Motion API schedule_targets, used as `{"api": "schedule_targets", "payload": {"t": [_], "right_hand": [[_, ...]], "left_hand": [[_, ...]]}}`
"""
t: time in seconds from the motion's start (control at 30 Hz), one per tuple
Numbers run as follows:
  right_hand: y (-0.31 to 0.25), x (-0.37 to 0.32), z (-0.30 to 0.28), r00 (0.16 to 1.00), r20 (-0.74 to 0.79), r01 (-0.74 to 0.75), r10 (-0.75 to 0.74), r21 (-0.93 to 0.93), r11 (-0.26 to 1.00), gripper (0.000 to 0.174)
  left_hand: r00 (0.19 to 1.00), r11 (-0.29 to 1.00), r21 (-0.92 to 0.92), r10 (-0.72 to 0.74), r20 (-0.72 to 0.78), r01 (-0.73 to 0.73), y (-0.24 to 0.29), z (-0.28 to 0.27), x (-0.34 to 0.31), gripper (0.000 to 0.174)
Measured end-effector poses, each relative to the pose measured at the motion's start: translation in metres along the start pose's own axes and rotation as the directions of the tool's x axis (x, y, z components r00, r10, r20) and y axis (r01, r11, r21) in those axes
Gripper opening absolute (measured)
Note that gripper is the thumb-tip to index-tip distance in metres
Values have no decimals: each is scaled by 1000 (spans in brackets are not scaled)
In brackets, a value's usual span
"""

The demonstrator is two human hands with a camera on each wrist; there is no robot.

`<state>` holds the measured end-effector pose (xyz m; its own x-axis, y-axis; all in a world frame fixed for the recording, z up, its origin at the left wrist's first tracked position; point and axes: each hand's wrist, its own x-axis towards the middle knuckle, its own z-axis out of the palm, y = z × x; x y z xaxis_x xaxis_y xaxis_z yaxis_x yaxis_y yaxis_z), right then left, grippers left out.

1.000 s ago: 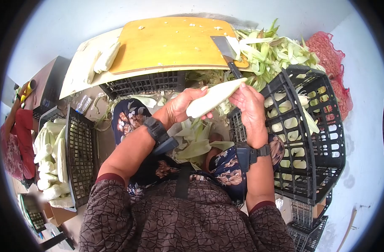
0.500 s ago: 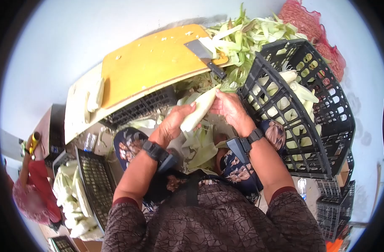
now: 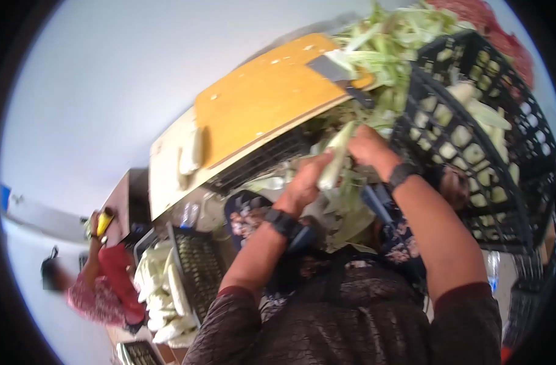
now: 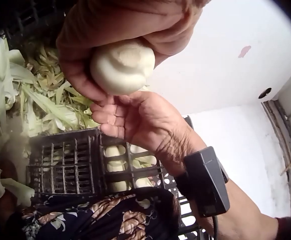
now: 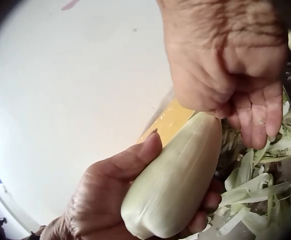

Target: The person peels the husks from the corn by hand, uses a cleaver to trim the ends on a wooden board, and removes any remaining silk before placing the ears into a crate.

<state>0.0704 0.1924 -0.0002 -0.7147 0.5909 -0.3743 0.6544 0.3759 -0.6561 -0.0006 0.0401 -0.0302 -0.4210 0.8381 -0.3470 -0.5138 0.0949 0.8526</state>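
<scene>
A pale green ear of corn (image 5: 178,180), still wrapped in its inner husk, is held between both hands. My left hand (image 3: 305,182) grips its thick lower end, with the thumb along one side and fingers curled beneath, as the right wrist view shows. The cut butt of the corn (image 4: 125,62) faces the left wrist camera. My right hand (image 3: 368,147) pinches the narrow tip, which that hand hides in the right wrist view; its other fingers (image 5: 258,117) extend loosely past the corn. Loose husks (image 3: 351,213) lie below the hands.
A cleaver (image 3: 333,70) lies on a yellow cutting board (image 3: 260,100), beside a husk heap (image 3: 387,48). A black crate (image 3: 466,152) holding corn leans at right. More corn (image 3: 159,292) fills a crate at left, near another person (image 3: 101,292). Two ears (image 3: 191,152) rest on the table.
The head view has turned, so the board, crates and hands have shifted across it. Both hands keep hold of the same ear of corn, which now points more steeply upward in view.
</scene>
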Motion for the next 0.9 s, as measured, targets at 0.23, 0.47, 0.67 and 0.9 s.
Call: {"api": "schedule_targets", "payload": {"t": [0.23, 0.47, 0.67, 0.9], "right_hand": [[19, 1, 9, 998, 63, -20, 25, -82, 996, 24], [48, -6, 5, 993, 116, -101, 35, 629, 771, 38], [40, 2, 7, 959, 216, -99, -183, 863, 496, 52], [30, 22, -12, 906, 233, -87, -355, 920, 381, 35]], "left_hand": [[997, 998, -39, 44, -66, -47, 7, 2, -1, 43], [999, 983, -177, -41, 17, 43, 13, 9, -3, 43], [992, 979, -190, -48, 115, 69, 9, 5, -2, 46], [984, 966, -234, -70, 163, 107, 11, 7, 1, 47]]}}
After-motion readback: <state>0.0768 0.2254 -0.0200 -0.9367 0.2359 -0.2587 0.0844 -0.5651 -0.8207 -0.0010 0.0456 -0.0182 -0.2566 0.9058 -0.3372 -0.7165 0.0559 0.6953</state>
